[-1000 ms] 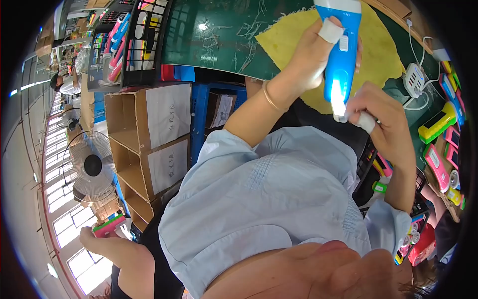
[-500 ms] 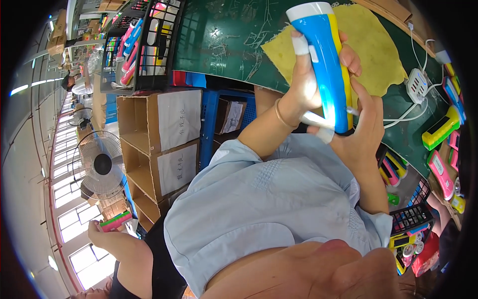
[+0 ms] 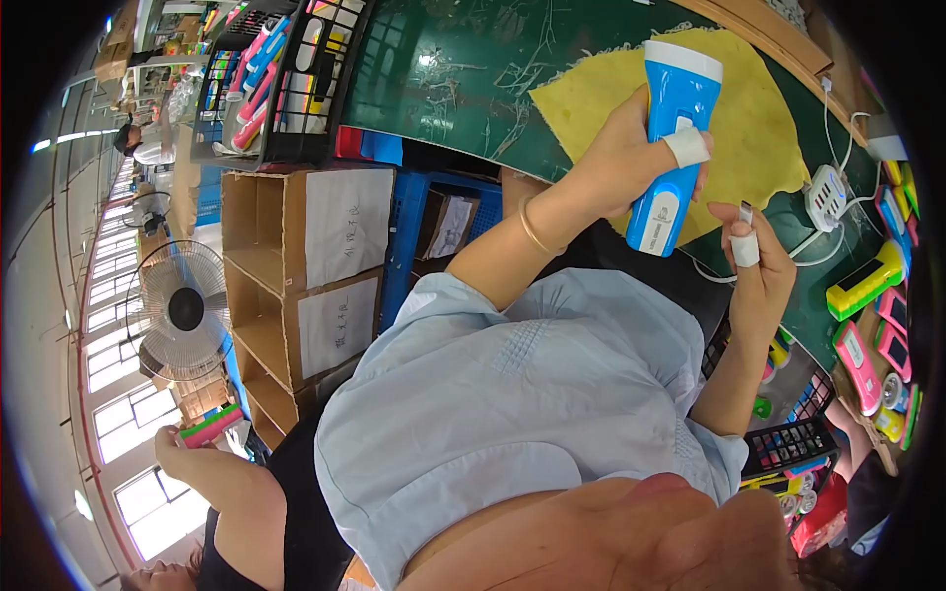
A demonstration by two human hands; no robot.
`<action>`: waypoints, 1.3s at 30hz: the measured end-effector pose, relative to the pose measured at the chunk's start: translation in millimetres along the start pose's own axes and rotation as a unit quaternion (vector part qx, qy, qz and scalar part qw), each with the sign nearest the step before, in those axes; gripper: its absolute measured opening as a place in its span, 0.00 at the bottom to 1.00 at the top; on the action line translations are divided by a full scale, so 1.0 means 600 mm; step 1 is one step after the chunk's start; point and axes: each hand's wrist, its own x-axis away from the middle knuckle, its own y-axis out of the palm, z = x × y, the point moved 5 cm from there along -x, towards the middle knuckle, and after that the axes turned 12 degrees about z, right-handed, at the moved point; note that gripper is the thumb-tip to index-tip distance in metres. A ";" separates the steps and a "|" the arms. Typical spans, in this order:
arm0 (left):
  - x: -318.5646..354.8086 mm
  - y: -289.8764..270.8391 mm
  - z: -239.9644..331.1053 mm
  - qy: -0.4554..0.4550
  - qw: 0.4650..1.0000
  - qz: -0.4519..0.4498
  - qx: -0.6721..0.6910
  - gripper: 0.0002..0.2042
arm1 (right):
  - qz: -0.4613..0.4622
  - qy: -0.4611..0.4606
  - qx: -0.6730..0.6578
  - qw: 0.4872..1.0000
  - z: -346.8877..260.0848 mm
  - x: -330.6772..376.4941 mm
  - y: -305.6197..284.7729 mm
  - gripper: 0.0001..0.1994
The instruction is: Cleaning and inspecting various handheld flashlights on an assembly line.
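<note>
A blue flashlight (image 3: 673, 108) with a white head stands upright over the table, head end up, a pale label on its lower end. My left hand (image 3: 636, 148) is wrapped round its middle, the taped thumb lying across the front. To the right and apart from it, my right hand (image 3: 764, 271) is closed, with white tape on a finger. It pinches a small metal-tipped cable plug (image 3: 746, 211). A white cable (image 3: 714, 278) runs close to this hand. Behind the flashlight a yellow cloth (image 3: 759, 118) lies on the green table (image 3: 443, 89).
A white multi-port charger (image 3: 825, 197) with cables sits at the right. Beyond it lie several colourful flashlights (image 3: 867, 281). A black crate (image 3: 335, 89) holds more at the left, above cardboard shelves (image 3: 258, 222). A co-worker's hand (image 3: 182, 443) holds a pink-green piece at lower left.
The flashlight has turned, hiding its yellow side and showing the label; the bright glow on its lower part is gone. My right hand has drawn away from it with the plug.
</note>
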 end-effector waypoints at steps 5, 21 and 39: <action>0.004 -0.004 0.005 0.028 0.991 0.021 -0.127 0.22 | -0.004 -0.053 0.046 0.997 -0.017 -0.007 0.011 0.11; 0.007 -0.011 0.030 0.161 0.922 0.039 -0.351 0.32 | -0.126 -0.065 0.080 0.987 -0.040 -0.064 0.044 0.10; -0.091 -0.549 0.386 0.244 0.866 0.340 0.274 0.15 | 0.141 0.069 -0.084 0.984 0.024 -0.039 -0.026 0.17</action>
